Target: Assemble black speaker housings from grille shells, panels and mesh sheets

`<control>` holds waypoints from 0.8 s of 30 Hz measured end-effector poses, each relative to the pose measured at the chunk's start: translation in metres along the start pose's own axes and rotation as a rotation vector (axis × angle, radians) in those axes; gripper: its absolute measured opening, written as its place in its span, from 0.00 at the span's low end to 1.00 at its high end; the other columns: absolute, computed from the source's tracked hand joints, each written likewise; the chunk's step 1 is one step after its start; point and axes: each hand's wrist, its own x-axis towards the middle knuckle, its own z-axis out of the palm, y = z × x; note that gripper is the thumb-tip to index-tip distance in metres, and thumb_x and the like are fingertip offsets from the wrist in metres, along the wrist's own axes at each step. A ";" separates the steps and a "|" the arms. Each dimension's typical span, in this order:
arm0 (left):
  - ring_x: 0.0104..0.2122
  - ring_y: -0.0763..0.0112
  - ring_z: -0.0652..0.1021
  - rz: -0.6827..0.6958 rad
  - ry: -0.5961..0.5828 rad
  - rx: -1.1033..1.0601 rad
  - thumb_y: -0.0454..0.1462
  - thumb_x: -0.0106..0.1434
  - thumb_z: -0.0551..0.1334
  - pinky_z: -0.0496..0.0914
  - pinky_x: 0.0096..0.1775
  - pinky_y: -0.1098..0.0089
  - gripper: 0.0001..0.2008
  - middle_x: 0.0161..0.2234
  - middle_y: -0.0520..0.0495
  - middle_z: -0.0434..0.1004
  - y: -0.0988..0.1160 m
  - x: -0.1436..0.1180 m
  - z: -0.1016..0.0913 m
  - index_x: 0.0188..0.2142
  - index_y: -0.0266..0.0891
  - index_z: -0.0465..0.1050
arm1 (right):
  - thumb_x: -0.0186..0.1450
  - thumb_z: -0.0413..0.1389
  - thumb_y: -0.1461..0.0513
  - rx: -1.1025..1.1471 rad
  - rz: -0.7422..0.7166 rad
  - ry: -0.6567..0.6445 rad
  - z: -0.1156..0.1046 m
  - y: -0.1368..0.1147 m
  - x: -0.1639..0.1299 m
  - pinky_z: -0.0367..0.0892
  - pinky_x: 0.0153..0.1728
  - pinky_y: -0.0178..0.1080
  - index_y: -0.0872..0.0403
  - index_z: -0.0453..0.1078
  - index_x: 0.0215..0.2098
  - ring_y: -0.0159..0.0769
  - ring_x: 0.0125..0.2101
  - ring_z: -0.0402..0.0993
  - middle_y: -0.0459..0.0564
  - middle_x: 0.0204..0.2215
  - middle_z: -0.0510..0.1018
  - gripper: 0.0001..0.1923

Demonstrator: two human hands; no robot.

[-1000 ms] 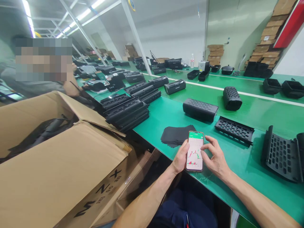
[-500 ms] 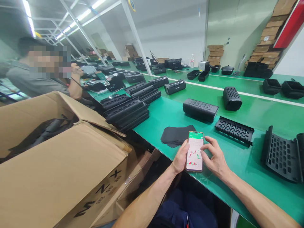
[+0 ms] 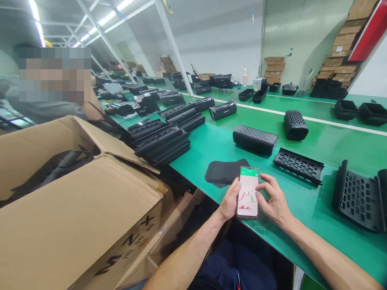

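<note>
The left hand (image 3: 230,200) grips a phone (image 3: 248,192) by its edges at lower centre of the frame, over the green table (image 3: 305,201); the right hand (image 3: 273,199) is open, thumb on the screen. It looks slim, stiff and slippery (glass-faced, likely fragile), best held by its sides. Black sheets (image 3: 224,172) lie just beyond.

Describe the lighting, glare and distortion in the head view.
Head view: bright ceiling strip lights blow out; the phone screen glows but stays readable; wide-angle bending curves the green table edges and stretches the cardboard box; shadows are soft.
</note>
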 end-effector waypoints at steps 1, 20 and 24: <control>0.44 0.60 0.82 -0.001 0.001 0.000 0.54 0.67 0.67 0.74 0.45 0.64 0.27 0.49 0.40 0.83 0.000 0.000 0.000 0.54 0.37 0.74 | 0.68 0.57 0.62 0.001 0.003 0.001 0.000 0.000 0.000 0.74 0.54 0.55 0.49 0.73 0.40 0.52 0.57 0.75 0.58 0.58 0.73 0.04; 0.44 0.59 0.82 0.002 0.006 0.001 0.54 0.66 0.67 0.73 0.44 0.65 0.27 0.49 0.40 0.83 -0.001 0.000 -0.001 0.54 0.37 0.75 | 0.68 0.57 0.62 0.024 0.016 -0.002 0.000 -0.002 0.000 0.73 0.54 0.57 0.48 0.73 0.41 0.52 0.58 0.75 0.58 0.58 0.74 0.04; 0.42 0.60 0.82 0.000 0.007 0.001 0.54 0.66 0.67 0.73 0.43 0.65 0.26 0.48 0.41 0.83 -0.001 0.000 -0.001 0.53 0.37 0.75 | 0.68 0.57 0.62 0.020 0.015 -0.007 -0.001 -0.002 0.001 0.74 0.53 0.56 0.48 0.73 0.40 0.52 0.57 0.76 0.58 0.58 0.74 0.04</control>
